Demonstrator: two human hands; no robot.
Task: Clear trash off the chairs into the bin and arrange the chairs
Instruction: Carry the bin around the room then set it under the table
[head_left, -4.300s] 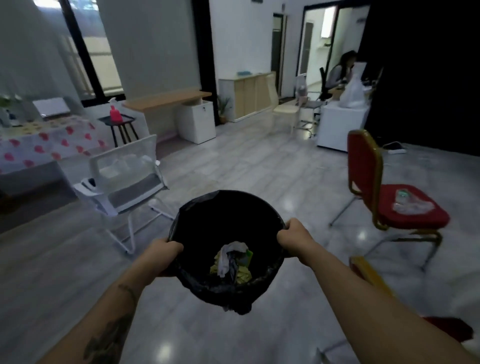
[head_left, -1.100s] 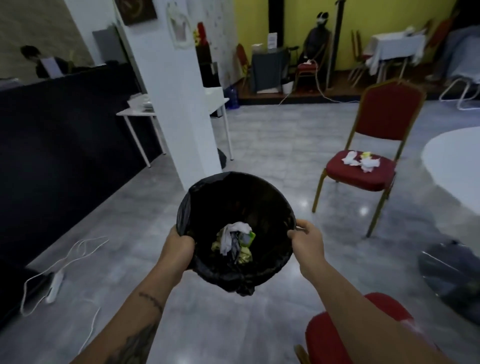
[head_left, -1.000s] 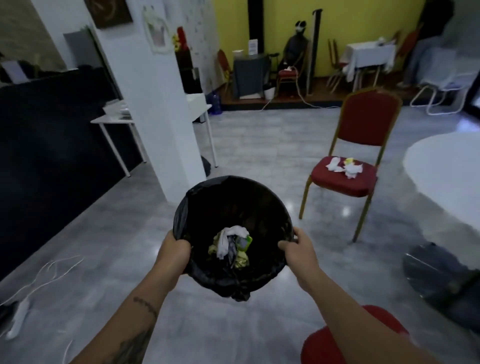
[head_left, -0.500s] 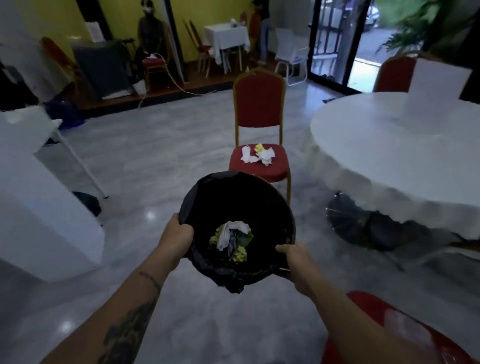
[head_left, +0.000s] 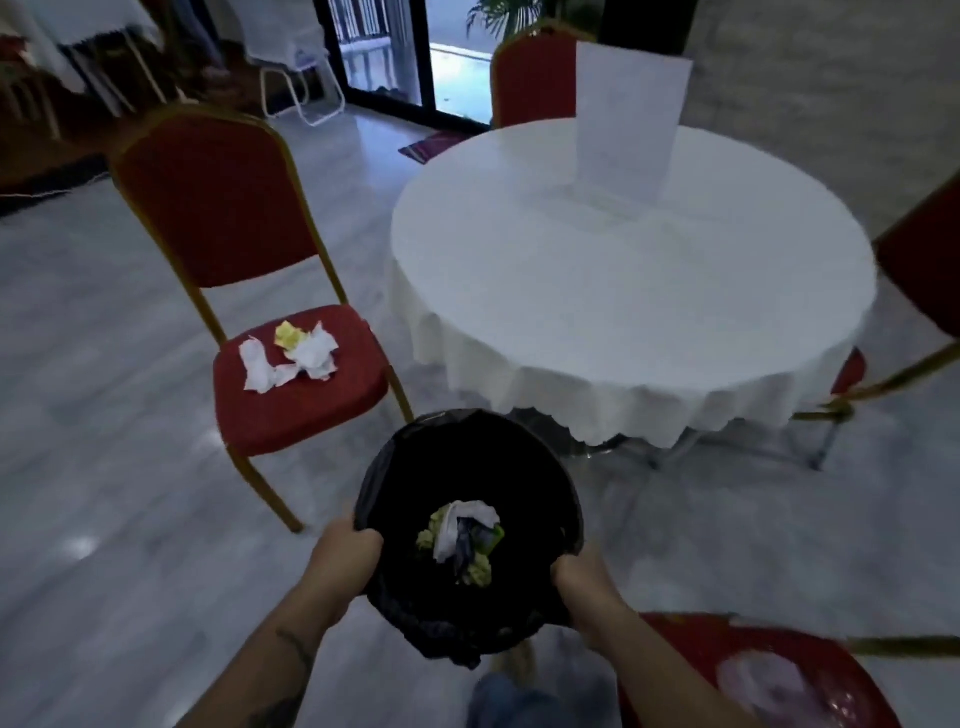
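Note:
I hold a black-lined bin (head_left: 415, 467) in front of me, with my left hand (head_left: 345, 556) gripping its left rim and my right hand (head_left: 582, 577) its right rim. Crumpled paper and wrappers (head_left: 462, 540) lie at its bottom. To the left and beyond the bin stands a red chair with a gold frame (head_left: 208, 208); white tissues and a yellow scrap (head_left: 291, 353) sit on its seat. Another red chair seat (head_left: 810, 649) at bottom right carries a blurred pale piece of trash (head_left: 769, 686).
A round table with a white cloth (head_left: 623, 291) stands right of the chair, with an upright white card (head_left: 628, 114) on it. Two more red chairs (head_left: 530, 83) (head_left: 919, 280) flank the table's far and right sides. Glass doors are behind.
The view has swung right and moved closer: the chair with tissues is now at my left and the round table is ahead. Both hands keep hold of the bin.

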